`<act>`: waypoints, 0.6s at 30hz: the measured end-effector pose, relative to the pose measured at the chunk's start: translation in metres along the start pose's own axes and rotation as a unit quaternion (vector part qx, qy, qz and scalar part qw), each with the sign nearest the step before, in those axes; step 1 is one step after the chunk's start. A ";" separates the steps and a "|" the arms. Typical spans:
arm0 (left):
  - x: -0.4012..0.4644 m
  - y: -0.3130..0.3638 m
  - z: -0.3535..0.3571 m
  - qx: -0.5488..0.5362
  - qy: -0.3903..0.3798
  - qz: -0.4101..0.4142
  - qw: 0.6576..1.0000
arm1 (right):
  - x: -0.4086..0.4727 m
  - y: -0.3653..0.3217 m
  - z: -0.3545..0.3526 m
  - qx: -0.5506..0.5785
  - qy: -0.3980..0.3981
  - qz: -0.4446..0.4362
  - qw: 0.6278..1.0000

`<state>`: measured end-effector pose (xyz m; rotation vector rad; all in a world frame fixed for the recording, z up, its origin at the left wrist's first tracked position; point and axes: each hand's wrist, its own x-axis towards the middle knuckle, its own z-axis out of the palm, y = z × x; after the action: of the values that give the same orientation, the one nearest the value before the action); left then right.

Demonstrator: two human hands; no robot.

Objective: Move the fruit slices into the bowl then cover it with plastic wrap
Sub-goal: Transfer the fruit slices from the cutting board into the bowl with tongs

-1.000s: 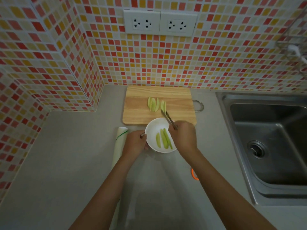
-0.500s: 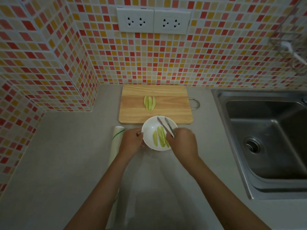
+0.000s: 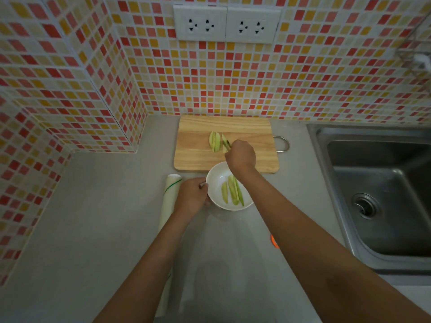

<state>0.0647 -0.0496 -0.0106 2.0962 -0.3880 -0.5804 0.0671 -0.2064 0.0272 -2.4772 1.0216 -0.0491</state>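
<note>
A white bowl [image 3: 217, 180] sits on the counter just in front of a wooden cutting board [image 3: 196, 157]. Several pale green fruit slices [image 3: 232, 191] lie inside the bowl. Three more slices [image 3: 215, 141] remain on the board. My left hand [image 3: 192, 197] grips the bowl's left rim. My right hand [image 3: 241, 156] reaches over the board and holds metal tongs [image 3: 226, 143], whose tips close on the rightmost slice. A roll of plastic wrap [image 3: 169, 206] lies to the left of the bowl, partly under my left arm.
A steel sink [image 3: 377, 194] fills the right side. Tiled walls stand behind the board and along the left, with two sockets [image 3: 226, 24] above. A small orange object [image 3: 274, 241] shows beside my right forearm. Bare grey counter [image 3: 93, 217] spreads to the left.
My right hand dropped a slice into the bowl, then moved the tongs back up to the board and onto another slice. My left hand stayed on the bowl.
</note>
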 end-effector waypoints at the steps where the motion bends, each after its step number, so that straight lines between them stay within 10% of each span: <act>1: 0.000 0.001 0.000 0.003 -0.001 0.001 1.000 | -0.004 0.004 -0.004 0.015 0.006 0.001 1.000; 8: 0.002 -0.001 0.000 0.004 -0.004 0.002 1.000 | -0.093 0.048 -0.027 0.150 0.070 -0.012 0.986; 18: 0.001 -0.002 0.000 0.015 0.005 0.012 1.000 | -0.135 0.056 -0.015 0.014 0.018 -0.011 1.000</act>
<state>0.0655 -0.0494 -0.0128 2.1185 -0.4182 -0.5541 -0.0704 -0.1552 0.0352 -2.4712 1.0033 -0.1149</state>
